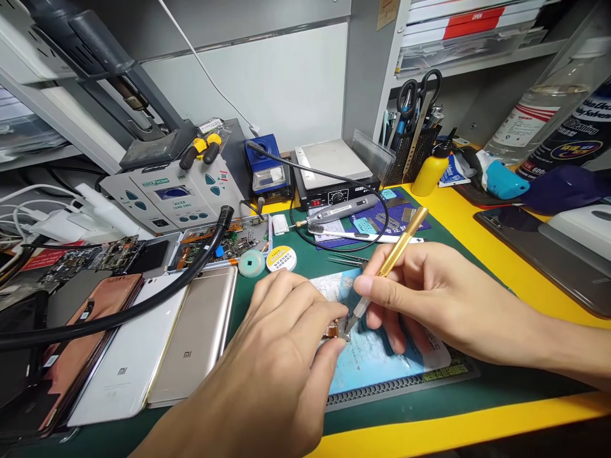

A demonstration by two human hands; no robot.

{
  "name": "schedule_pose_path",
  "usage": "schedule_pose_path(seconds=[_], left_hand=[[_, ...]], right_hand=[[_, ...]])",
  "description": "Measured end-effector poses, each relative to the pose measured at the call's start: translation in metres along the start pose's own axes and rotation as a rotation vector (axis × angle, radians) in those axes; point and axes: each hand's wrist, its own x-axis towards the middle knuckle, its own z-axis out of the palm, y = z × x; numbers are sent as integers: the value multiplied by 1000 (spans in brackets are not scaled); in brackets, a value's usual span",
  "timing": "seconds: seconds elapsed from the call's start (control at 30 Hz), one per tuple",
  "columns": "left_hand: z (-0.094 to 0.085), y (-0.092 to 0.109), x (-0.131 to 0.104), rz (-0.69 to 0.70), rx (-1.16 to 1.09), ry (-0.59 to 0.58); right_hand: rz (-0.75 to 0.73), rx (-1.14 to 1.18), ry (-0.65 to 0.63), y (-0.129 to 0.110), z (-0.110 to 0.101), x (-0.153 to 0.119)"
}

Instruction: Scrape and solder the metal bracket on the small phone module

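Note:
My right hand point(420, 299) grips a gold-handled craft knife point(398, 248) like a pen, its blade pointing down and to the left. The blade tip meets a small metallic part with a copper-coloured section point(331, 331), mostly covered by fingers. Thumb and fingers of my left hand point(281, 356) pinch that small part from the left side. Beneath both hands lies a light-blue sheet point(382, 369) with worn white patches, resting on a grey mat point(443, 381). What exactly the small part is cannot be made out.
Several phone back panels point(191, 343) lie at left, crossed by a thick black hose point(143, 312). Behind stand a hot-air station point(176, 197), a parts tray point(260, 232), a heating plate point(334, 168) and a yellow bottle point(431, 172). A dark phone point(548, 254) lies at right.

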Motion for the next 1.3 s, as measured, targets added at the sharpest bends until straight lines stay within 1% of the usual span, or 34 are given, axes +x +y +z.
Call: schedule_pose_path(seconds=[0.6,0.73,0.9,1.13,1.3], left_hand=[[-3,0,1,14,8,-43],[-3,0,-1,26,32,-37],[-3,1,0,21,46,-30],[-5,0,1,42,47,-26],[-4,-1,1,42,58,-29]], right_hand=[[2,33,-28,-2,1,0],[2,47,-10,-2,1,0],[-5,7,-33,-3,2,-2],[-9,44,23,-2,1,0],[-24,26,24,-1,2,-1]])
